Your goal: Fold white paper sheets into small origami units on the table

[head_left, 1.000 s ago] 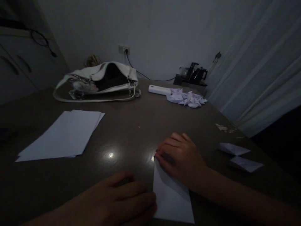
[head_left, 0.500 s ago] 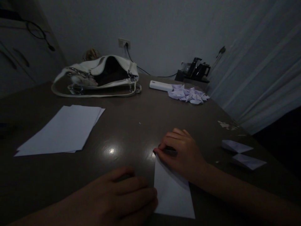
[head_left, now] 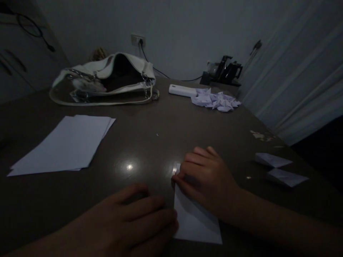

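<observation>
In front of me a folded sheet of white paper (head_left: 195, 223) lies on the dark table, its long side pointing away from me. My right hand (head_left: 207, 178) is closed at its far end, thumb and fingertips pinching the left edge. A small tip of the paper shows beyond those fingers, while the hand covers much of the right side. With fingers stretched out, my left hand (head_left: 134, 221) rests on the table, its fingertips touching the sheet's near left edge.
A stack of white paper (head_left: 64, 142) lies to the left. Behind it sits an open white handbag (head_left: 107, 71). Toward the back right are a white handheld object (head_left: 182, 90) and a pile of folded paper pieces (head_left: 217, 100). Two folded pieces (head_left: 286, 176) lie at the right.
My right hand has slid slightly toward me along the paper's left edge, baring a bit of its far tip. My left hand has hardly moved. The camera view has shifted a little.
</observation>
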`<state>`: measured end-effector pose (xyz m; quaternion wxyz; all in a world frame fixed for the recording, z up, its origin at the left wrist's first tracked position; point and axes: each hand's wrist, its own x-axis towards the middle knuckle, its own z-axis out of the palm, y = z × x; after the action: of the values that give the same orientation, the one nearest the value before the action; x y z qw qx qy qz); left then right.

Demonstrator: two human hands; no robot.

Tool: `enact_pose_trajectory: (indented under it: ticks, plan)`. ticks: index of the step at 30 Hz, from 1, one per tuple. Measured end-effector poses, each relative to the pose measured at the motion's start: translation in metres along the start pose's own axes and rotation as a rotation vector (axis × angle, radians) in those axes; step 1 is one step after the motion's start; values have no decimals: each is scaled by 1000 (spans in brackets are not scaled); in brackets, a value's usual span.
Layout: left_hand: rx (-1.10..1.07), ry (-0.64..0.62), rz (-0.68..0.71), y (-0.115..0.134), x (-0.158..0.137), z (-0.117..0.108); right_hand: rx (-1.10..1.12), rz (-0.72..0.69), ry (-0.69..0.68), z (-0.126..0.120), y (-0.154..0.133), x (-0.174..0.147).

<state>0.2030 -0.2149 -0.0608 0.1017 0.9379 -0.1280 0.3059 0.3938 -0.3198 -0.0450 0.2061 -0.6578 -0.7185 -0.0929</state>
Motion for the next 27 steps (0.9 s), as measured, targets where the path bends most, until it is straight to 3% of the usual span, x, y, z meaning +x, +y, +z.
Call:
enact_pose_trajectory:
  ticks: [13,19,23,27]
  plan:
    - [6,16,7,0,0,0,146,-40,-176,-13,-20,-11]
    - [-7,-72,57,-2,3,-5,111,6,-129,-7,-12,-7]
    - [27,-54,25,-3,1,-5,1,41,-69,-4,0,-3]
    - [41,-39,-4,-1,0,-4,12,23,-67,-6,-7,-5]
